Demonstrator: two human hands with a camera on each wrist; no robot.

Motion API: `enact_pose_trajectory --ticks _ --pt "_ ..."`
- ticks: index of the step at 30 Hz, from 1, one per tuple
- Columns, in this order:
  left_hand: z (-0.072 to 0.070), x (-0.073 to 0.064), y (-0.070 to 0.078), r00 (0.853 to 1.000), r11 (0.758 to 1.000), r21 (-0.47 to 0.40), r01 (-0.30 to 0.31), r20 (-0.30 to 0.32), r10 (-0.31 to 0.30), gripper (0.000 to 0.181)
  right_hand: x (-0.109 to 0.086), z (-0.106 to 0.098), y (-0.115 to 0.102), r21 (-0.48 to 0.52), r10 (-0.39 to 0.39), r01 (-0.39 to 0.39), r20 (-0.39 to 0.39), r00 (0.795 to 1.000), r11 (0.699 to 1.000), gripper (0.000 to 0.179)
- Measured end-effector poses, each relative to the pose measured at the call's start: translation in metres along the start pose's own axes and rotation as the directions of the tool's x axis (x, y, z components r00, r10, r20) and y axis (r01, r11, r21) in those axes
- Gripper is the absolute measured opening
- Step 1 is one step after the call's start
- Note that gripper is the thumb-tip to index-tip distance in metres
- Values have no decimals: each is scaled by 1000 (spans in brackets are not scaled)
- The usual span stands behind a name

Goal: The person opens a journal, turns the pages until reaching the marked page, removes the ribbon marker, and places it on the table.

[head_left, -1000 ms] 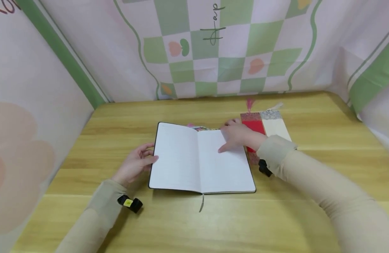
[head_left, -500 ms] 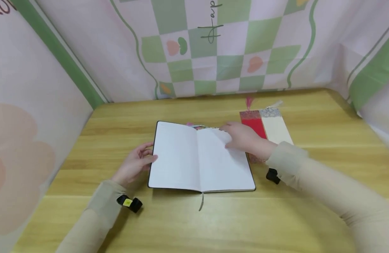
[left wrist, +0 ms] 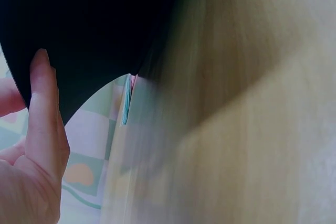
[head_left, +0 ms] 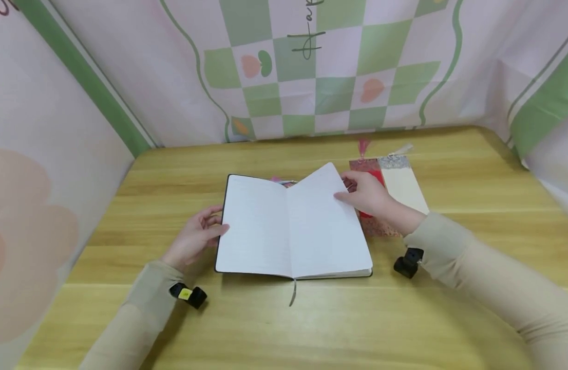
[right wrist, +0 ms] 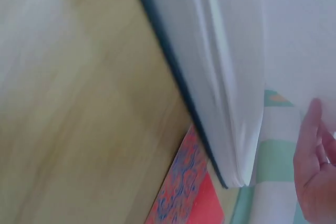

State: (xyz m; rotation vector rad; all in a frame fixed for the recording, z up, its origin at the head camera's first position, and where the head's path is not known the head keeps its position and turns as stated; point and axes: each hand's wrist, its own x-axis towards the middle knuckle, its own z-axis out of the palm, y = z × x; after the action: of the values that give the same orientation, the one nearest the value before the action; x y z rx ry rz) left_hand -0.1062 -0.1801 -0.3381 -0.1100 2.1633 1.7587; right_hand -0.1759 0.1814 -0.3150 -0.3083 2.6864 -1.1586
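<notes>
A notebook [head_left: 253, 226] with blank white pages and a dark cover lies open on the table. My left hand [head_left: 196, 234] grips its left edge, thumb on the page and fingers under the cover. In the left wrist view those fingers [left wrist: 43, 103] lie against the black cover [left wrist: 94, 24]. At the upper right, my right hand [head_left: 369, 192] pinches a page [head_left: 318, 216] between thumb and fingers, its top corner raised and bent upward. The right wrist view shows that page's underside above the page block [right wrist: 210, 87]. A grey ribbon [head_left: 293, 293] hangs from the spine.
A red bookmark [head_left: 380, 178] and a cream bookmark [head_left: 406, 187], both tasselled, lie right of the notebook, partly under the right forearm. Pink and teal cords [left wrist: 127, 100] stick out behind the notebook. A patterned curtain [head_left: 335, 61] hangs along the table's back edge.
My right hand has moved rightward from the right page's top edge and has lifted a page corner. The left hand keeps its hold on the left edge.
</notes>
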Motion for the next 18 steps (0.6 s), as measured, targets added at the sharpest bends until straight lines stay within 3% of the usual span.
enact_pose_trajectory --ticks 2,4,6,9,11,14,18 --pt "0 0 0 1000 1000 -3 0 2 0 59 0 -1 -2 106 39 -43 47 998 993 42" --pt "-1 0 0 1000 1000 -8 -1 5 1 59 -1 -2 -4 263 58 -87 116 992 961 46" --pt "-1 0 0 1000 1000 -11 -4 7 4 59 -2 -3 -6 422 49 -129 194 980 897 54" --pt "-1 0 1 1000 1000 -13 -2 6 3 59 -4 -1 -9 584 -34 -139 275 961 800 61" --pt "0 0 1 1000 1000 -14 0 6 0 59 -5 2 -12 627 -94 -129 310 946 768 62" --pt "0 0 1 1000 1000 -25 0 10 1 59 -4 9 -17 628 -157 -106 349 924 771 65" --pt "-1 1 1 1000 999 -42 -10 24 11 59 -3 20 -27 534 -187 -66 405 895 843 62"
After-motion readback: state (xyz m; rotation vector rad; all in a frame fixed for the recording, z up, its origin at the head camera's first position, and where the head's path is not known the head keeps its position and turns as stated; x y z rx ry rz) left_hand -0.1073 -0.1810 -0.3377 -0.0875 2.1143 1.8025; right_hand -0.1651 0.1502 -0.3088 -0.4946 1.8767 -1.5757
